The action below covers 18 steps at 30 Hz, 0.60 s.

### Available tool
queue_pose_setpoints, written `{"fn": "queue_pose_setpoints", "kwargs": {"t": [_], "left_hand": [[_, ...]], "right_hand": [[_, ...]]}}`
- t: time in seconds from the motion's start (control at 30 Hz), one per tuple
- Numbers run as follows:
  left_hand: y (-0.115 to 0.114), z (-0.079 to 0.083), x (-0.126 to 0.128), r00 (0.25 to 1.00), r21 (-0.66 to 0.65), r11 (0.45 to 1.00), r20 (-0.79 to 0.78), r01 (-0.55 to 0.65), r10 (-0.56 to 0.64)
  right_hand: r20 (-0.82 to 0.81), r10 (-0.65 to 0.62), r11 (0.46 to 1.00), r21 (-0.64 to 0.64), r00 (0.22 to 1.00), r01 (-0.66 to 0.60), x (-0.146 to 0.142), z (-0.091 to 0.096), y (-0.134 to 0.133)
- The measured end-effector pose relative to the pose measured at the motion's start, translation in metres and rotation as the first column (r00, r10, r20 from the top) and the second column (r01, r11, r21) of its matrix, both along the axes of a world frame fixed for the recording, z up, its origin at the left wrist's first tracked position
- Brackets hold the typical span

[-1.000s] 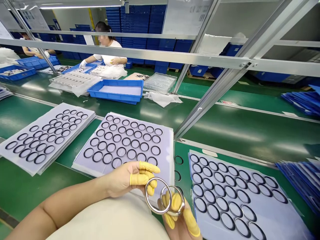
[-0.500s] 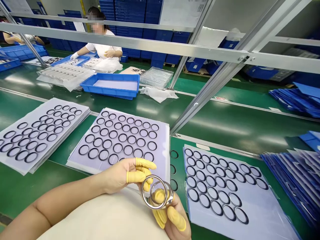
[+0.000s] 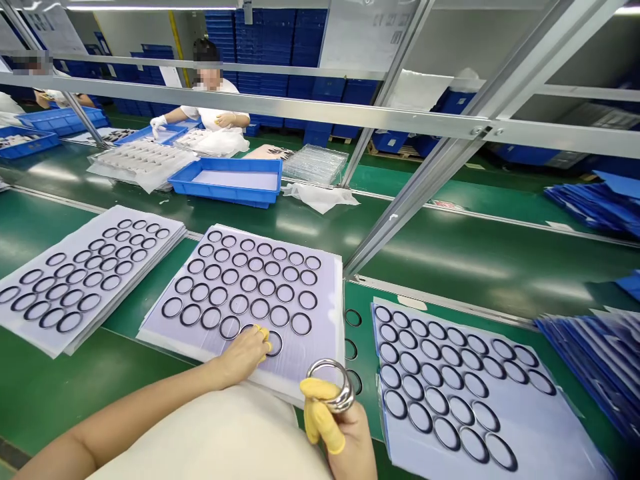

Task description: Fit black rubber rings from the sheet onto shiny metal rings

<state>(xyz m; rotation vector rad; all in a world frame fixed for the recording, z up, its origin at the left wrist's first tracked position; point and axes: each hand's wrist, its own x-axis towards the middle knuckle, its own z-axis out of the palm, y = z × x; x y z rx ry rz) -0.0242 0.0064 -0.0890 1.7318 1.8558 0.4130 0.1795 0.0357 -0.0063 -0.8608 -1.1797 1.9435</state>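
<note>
**right grip clenched on steel ring, left grip at black o-ring**

head view: the left grip (image 3: 244, 355) is pressed down on a stacked pale lilac sheet (image 3: 325, 350), with its yellow rubber finger cots (image 3: 263, 333) touching the edge of a thin black rubber o-ring (image 3: 281, 344). can't tell if that ring is pinched or only touched. it lies flat in the bottom row of the o-ring grid. it should handle light, soft and floppy, and may cling to the sheet, so best taken by its rim.

the right grip (image 3: 341, 428) is clenched on a polished steel ring (image 3: 331, 385), held up just off the sheet's near right corner, with the cots wrapped around the lower part of the band. the ring looks stiff, smooth and fairly heavy for its size, and likely slippery, so a firm hold on the band suits it. the sheet stack rests on a green surface (image 3: 50, 380).
</note>
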Motion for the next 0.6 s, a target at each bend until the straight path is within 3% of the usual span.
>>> {"fn": "queue_pose_setpoints", "kwargs": {"t": [0.1,0.2,0.23,0.27,0.33,0.37,0.4,0.47,0.6], "left_hand": [[0.002,0.013,-0.001,0.992,0.021,0.998,0.115,-0.052,0.049],[0.003,0.045,-0.004,0.939,0.012,0.988,0.311,-0.155,0.144],[0.003,0.058,-0.005,0.866,-0.019,0.978,0.46,-0.209,0.194],[0.003,0.072,-0.005,0.74,-0.066,0.964,0.627,-0.259,0.242],[0.001,0.096,-0.004,0.375,-0.183,0.938,0.881,-0.293,0.289],[0.001,0.106,-0.003,0.212,-0.226,0.934,0.934,-0.276,0.289],[0.0,0.113,-0.001,0.11,-0.249,0.937,0.953,-0.246,0.282],[-0.001,0.123,0.003,-0.003,-0.279,0.944,0.959,-0.177,0.283],[-0.001,0.128,0.009,-0.068,-0.337,0.937,0.941,-0.092,0.332]], "right_hand": [[0.051,-0.016,0.994,0.11,0.999,0.011,0.0,0.002,-0.002],[-0.024,-0.057,0.996,0.073,0.998,0.059,0.002,-0.005,0.002],[-0.061,-0.077,0.996,0.041,0.995,0.079,0.003,-0.008,0.004],[-0.095,-0.092,0.996,0.0,0.991,0.092,0.003,-0.011,0.006],[-0.136,-0.1,0.992,-0.091,0.986,0.088,0.002,-0.015,0.009],[-0.142,-0.093,0.988,-0.133,0.986,0.074,0.001,-0.016,0.01],[-0.144,-0.081,0.984,-0.168,0.986,0.056,0.0,-0.015,0.01],[-0.138,-0.053,0.976,-0.218,0.989,0.022,-0.003,-0.012,0.008],[-0.136,0.001,0.969,-0.246,0.991,-0.034,-0.004,0.001,0.003]]}}
